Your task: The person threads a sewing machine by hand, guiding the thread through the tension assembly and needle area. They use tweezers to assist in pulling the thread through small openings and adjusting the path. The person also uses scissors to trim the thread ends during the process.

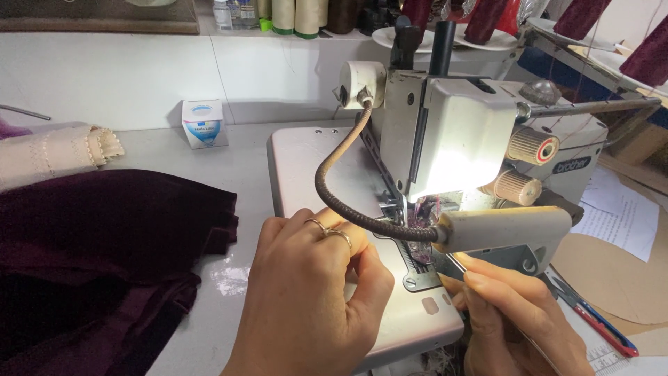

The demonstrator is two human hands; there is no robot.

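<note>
Cream metal of the sewing machine (445, 132) rises just beyond my hands. Left hand (313, 292) has its grip curled, fingertips pinched near the needle plate (417, 268). Right hand (511, 313) pinches thin tweezers (463, 268) aimed there. Dark velvet (97, 257) lies left on the surface (229, 160).

Light: bright, from the sewing machine (459, 139) lamp, which blows out the white head | Glare: sheen on the table (229, 278) | Shadows: maroon velvet (97, 264) folds go near black | Focus: sharp centre, top edge slightly soft.
</note>
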